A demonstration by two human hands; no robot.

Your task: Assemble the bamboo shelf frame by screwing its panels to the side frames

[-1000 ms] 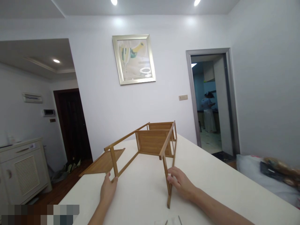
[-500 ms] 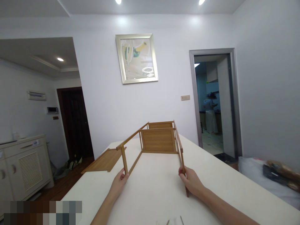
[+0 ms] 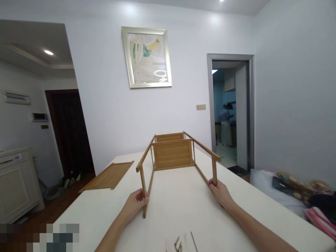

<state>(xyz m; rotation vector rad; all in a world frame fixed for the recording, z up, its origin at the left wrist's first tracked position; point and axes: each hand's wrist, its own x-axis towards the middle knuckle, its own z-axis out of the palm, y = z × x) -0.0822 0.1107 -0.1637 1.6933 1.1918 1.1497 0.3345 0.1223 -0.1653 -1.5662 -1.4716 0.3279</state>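
A brown wooden shelf frame [image 3: 172, 167] lies on the white table [image 3: 173, 196], its two panels upright across the far part. My left hand [image 3: 138, 201] has its fingers and thumb closed round the near left end of the frame, by the short crosspiece. At the near right end, my right hand [image 3: 220, 192] grips the frame low by the other short crosspiece. Left of the frame lies a loose wooden panel [image 3: 109, 175], flat near the table's edge. Close to me are several small screws [image 3: 178, 244] on clear plastic, with a thin metal rod [image 3: 194, 241] beside them.
Beyond the table stands a white wall with a framed picture [image 3: 148, 57]. A person [image 3: 226, 124] is in the room behind the doorway at right. Bags and clothes [image 3: 291, 192] are heaped on the right; a white cabinet [image 3: 19, 185] stands at left.
The frame's near right end has swung outward to the right with my right hand, while its left end has come nearer. My view has turned slightly right, showing more of the screws.
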